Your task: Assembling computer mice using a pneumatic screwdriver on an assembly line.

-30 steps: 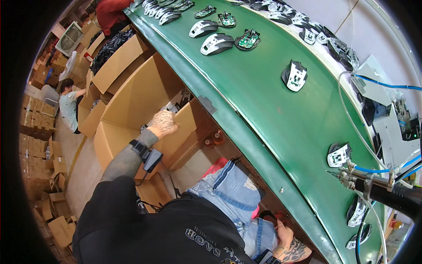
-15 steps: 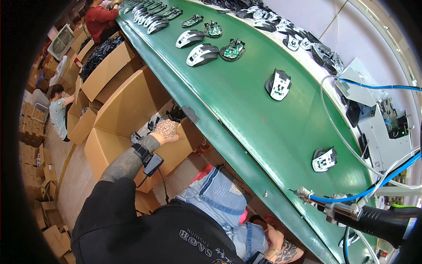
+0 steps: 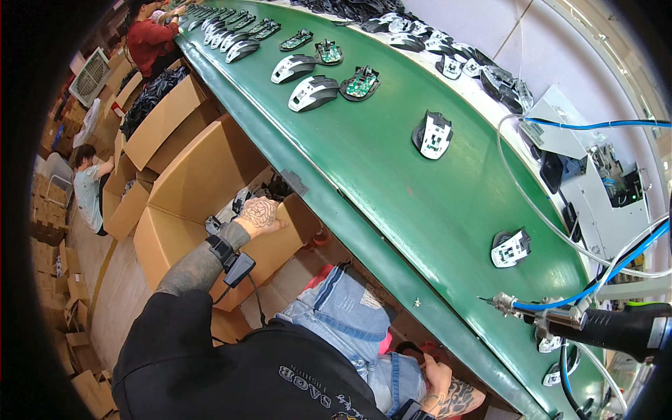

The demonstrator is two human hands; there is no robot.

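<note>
My left hand [image 3: 259, 212] reaches over the rim of an open cardboard box [image 3: 171, 241]. Its fingers are hidden down inside, beside loose black-and-white mouse parts [image 3: 241, 199]; only its back and thumb show. Low by my lap, my right hand [image 3: 437, 378] has its fingers curled next to a dark rounded thing [image 3: 409, 348]; what it grips, if anything, is unclear. On the green conveyor belt [image 3: 392, 182] lie white-and-black mouse shells, among them one shell [image 3: 434, 135] in the middle and another shell [image 3: 511, 247] farther right.
Beside other shells, mouse bases with green circuit boards [image 3: 361, 84] line the belt's far left. A black powered screwdriver [image 3: 623, 329] with blue tubing hangs at right. Shell parts crowd the white ledge [image 3: 483, 87]. A co-worker in red [image 3: 150, 42] and another person [image 3: 87, 189] are at left.
The view has shifted slightly, and the shells on the belt appear a little farther left. My left hand stays at the box, and my right hand stays by my lap.
</note>
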